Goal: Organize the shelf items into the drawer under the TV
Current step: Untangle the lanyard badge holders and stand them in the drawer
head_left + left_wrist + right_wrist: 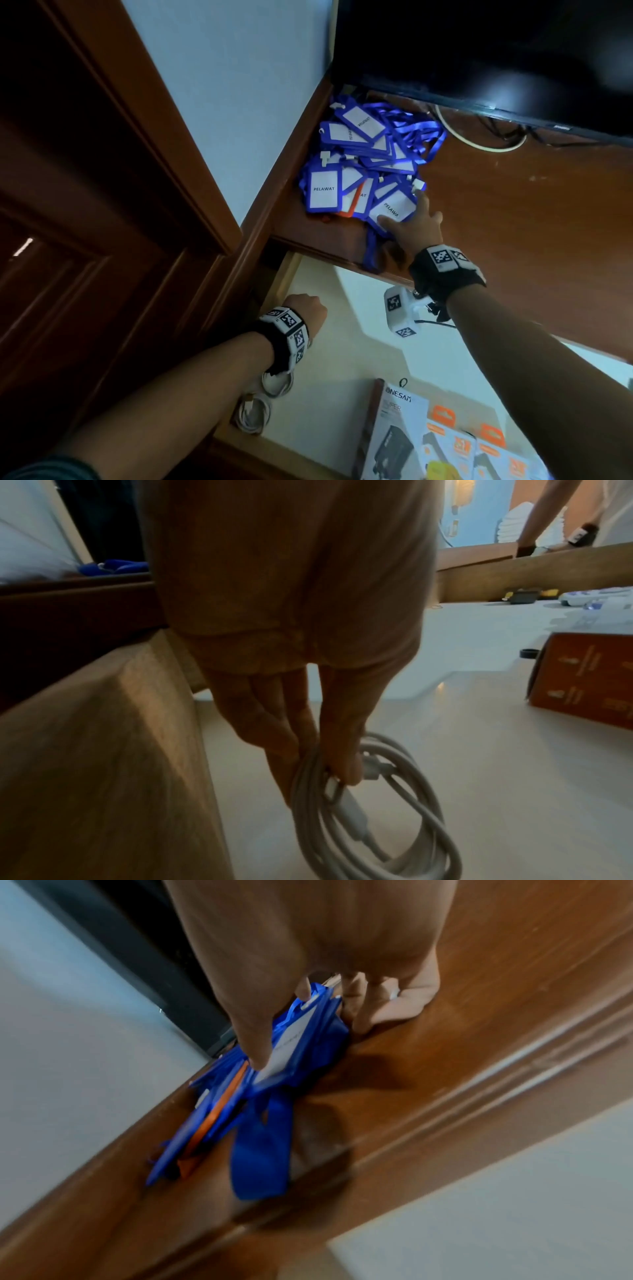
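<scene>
1. Badges (359, 164), blue-framed cards marked "PELAWAT" with blue lanyards (411, 126), lie heaped on the wooden shelf (513, 205) below the TV (479, 51), against the wall corner. One orange-edged card shows low in the heap.
2. Right hand (416, 229) reaches onto the near edge of the heap. The right wrist view shows the thumb (253, 1031) laid on top of a white-faced card and the other fingers (363, 1007) curled at the far side of the stack, touching the shelf; the hand grips the badges (294, 1047) between them.
3. A lanyard strap (260, 1150) hangs from the heap over the shelf's front edge.
4. Left hand (306, 310) is down inside the open drawer (284, 277), at its left side. In the left wrist view the fingers (346, 737) are curled round a coiled white cable (387, 813) and hold it just above or on the drawer floor; contact with the floor cannot be told.
5. Drawer contents: a second white cable coil (251, 413) by the left wall near the front; a boxed item marked "ONESAM" (390, 431) at the front; orange-and-white packets (479, 445) beside it to the right.
6. Further small items lie at the drawer's far end in the left wrist view, too blurred to identify.
</scene>
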The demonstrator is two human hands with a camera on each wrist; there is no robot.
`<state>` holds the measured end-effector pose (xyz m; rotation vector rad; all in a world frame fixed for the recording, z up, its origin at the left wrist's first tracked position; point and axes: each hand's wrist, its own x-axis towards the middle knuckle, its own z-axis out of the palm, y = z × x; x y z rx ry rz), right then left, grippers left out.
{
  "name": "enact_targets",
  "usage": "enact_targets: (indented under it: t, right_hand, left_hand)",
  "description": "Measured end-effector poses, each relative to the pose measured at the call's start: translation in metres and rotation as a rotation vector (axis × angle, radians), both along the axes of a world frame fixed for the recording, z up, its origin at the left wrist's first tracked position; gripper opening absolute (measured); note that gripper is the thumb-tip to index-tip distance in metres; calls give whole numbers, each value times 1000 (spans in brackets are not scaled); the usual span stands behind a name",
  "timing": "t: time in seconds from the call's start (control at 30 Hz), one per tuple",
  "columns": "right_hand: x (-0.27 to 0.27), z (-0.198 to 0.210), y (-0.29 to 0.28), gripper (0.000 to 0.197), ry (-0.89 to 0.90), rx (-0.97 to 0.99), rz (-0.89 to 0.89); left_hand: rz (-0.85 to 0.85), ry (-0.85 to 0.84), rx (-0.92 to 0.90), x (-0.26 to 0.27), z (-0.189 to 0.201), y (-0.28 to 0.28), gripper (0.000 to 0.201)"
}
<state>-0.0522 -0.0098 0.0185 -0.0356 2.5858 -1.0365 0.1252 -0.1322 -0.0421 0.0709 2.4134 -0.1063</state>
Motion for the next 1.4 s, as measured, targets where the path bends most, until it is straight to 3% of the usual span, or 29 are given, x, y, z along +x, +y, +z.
enact_targets:
  t: [0.13, 0.33, 0.43, 0.63, 0.73, 0.87, 1.0, 1.03, 1.13, 1.3, 1.4]
  right_hand:
    - [5, -6, 2, 85, 50, 96, 67]
    - [6, -8, 22, 85, 80, -46, 55]
    - [7, -9, 28, 87, 78, -26, 68]
    - [9, -10, 37, 67, 64, 24, 80]
    - [6, -6, 30, 57, -10, 5, -13]
    - [6, -7, 19, 71, -47, 58, -73]
    - [9, -10, 19, 74, -57, 110, -67]
    - [8, -9, 20, 73, -69, 99, -73]
    - [9, -5, 28, 56, -70, 39, -71]
    - [19, 4, 44, 10, -129, -244, -261]
    - [28, 13, 56, 15, -236, -561, -388]
  left_hand:
    - [20, -14, -13, 1, -6, -1, 29]
    - [33, -20, -38, 6, -8, 2, 25]
    - [7, -43, -52, 9, -11, 4, 26]
    - [-27, -49, 12, 21, -13, 3, 25]
    - [-80, -15, 45, 36, -16, 1, 37]
    - [-233, -37, 146, 58, -25, -3, 68]
    - [-362, -84, 131, 68, -24, -6, 34]
    - [-354, -74, 110, 68, -24, -5, 33]
    - [-176, -41, 29, 70, -24, -1, 58]
    - [27, -129, 92, 66, -29, 0, 57]
    - [83, -91, 104, 63, -22, 5, 59]
